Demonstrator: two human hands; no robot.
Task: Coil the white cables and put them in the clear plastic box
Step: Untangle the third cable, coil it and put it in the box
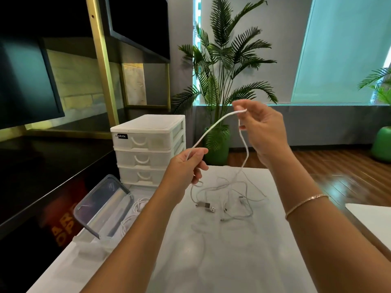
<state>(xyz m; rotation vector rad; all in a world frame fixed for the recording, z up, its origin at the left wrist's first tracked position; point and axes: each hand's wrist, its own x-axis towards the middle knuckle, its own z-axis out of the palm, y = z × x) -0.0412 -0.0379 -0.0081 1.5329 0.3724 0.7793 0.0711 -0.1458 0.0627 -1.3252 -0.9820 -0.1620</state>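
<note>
A white cable [213, 127] stretches in the air between my two hands. My right hand [262, 132] pinches its upper bend, high over the table's far edge. My left hand [186, 166] grips it lower down, fingers curled round it. From the right hand the cable hangs down to a tangle of white cables [228, 197] with plugs lying on the white table [232, 261]. The clear plastic box [93, 244] stands at the table's left edge with its lid [101, 204] tilted up. Coiled white cable [137, 206] lies inside it, partly hidden by my left forearm.
A white three-drawer unit [148, 149] stands at the table's back left, behind the box. A dark glossy counter runs along the left. Potted palms [222, 81] stand on the wooden floor beyond the table. Another white surface [374, 220] shows at the right.
</note>
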